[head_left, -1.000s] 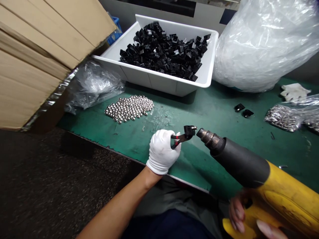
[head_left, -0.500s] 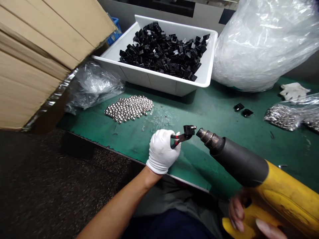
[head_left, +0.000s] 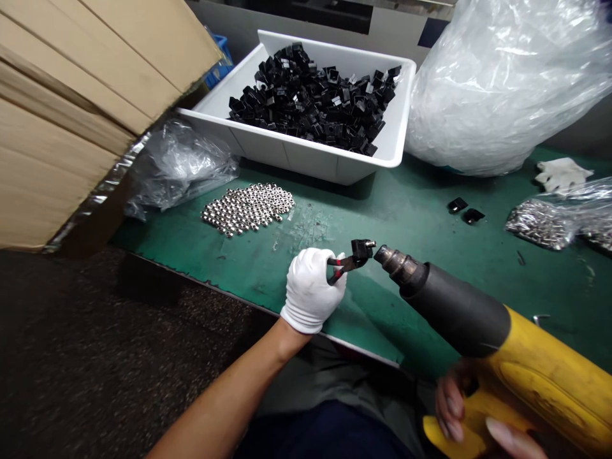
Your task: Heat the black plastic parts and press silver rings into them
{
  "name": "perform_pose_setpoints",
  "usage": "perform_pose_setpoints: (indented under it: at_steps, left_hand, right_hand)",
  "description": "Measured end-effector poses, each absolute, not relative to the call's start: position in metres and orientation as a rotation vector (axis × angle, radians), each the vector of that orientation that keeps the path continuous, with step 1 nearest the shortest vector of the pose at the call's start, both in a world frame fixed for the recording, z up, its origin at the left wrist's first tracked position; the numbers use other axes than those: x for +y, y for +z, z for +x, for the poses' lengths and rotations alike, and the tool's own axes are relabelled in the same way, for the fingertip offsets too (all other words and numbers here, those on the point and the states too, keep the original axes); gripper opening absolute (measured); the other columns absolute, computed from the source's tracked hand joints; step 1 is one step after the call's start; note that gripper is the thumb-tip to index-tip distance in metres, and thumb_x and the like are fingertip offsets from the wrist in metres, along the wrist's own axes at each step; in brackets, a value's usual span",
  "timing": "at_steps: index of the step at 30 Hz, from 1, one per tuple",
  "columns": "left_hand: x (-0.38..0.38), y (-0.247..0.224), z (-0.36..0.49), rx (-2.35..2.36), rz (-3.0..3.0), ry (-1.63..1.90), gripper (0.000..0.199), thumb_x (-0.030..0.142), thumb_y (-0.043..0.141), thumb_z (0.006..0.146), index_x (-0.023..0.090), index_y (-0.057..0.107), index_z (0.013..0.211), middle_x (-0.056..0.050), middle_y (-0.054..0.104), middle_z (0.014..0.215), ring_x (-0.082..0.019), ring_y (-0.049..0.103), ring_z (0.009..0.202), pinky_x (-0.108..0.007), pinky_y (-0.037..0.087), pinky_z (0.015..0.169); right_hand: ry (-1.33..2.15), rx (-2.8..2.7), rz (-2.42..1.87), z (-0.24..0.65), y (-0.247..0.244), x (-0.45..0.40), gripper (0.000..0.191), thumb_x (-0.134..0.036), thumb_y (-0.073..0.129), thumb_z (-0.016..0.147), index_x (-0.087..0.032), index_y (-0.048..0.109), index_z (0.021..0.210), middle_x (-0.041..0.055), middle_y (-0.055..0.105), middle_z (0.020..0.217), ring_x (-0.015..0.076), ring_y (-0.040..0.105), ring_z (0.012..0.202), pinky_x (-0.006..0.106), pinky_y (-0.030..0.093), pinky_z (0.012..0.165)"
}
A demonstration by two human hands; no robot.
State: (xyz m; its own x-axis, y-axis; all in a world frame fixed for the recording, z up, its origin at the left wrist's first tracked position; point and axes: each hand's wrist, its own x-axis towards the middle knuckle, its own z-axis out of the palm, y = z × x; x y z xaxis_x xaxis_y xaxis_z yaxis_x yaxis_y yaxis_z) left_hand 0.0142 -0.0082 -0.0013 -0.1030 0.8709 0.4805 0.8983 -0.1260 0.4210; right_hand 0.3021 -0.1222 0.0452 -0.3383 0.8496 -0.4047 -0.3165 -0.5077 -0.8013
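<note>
a small black plastic part (head_left: 363,249) is being clamped in the jaws of black pliers (head_left: 343,266), just beyond the curled-together fingers of the white-gloved left hand (head_left: 310,292), while a yellow heat gun (head_left: 459,310) is being gripped by the right hand (head_left: 449,408), its nozzle just beside the part.

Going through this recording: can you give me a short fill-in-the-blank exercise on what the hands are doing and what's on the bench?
The left hand wears a ____ glove and holds pliers clamping a black plastic part.
The bare right hand holds a heat gun with a ____ body behind its dark barrel.
Loose metal nuts lie on the ____ bench top in front of the white tub.

Missing words: white; yellow; green.
</note>
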Motion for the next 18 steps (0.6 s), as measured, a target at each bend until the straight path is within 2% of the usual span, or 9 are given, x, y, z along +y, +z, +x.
perform_pose_setpoints:
  at_steps: [10, 18]
  left_hand:
    - [-0.009, -0.002, 0.013, -2.054, -2.090, -1.047, 0.014, 0.032, 0.058, 0.085, 0.019, 0.055, 0.087, -0.008, 0.057, 0.080, -0.022, 0.054, 0.078, -0.035, 0.045, 0.075]
    - [-0.009, -0.002, 0.014, -2.040, -2.097, -1.049, 0.012, 0.030, 0.058, 0.084, 0.019, 0.056, 0.088, -0.008, 0.058, 0.080, -0.022, 0.055, 0.079, -0.035, 0.044, 0.075]
  right_hand:
    - [1.872, -0.748, -1.079, 0.295, 0.044, -0.125, 0.033, -0.048, 0.060, 0.078, -0.022, 0.056, 0.097, 0.0082, 0.059, 0.078, 0.0225, 0.054, 0.061, 0.038, 0.044, 0.058]
    - [1.865, -0.779, -1.076, 0.291, 0.049, -0.121, 0.032, -0.050, 0.063, 0.075, -0.023, 0.061, 0.093, 0.0083, 0.059, 0.073, 0.0243, 0.055, 0.059, 0.041, 0.045, 0.054]
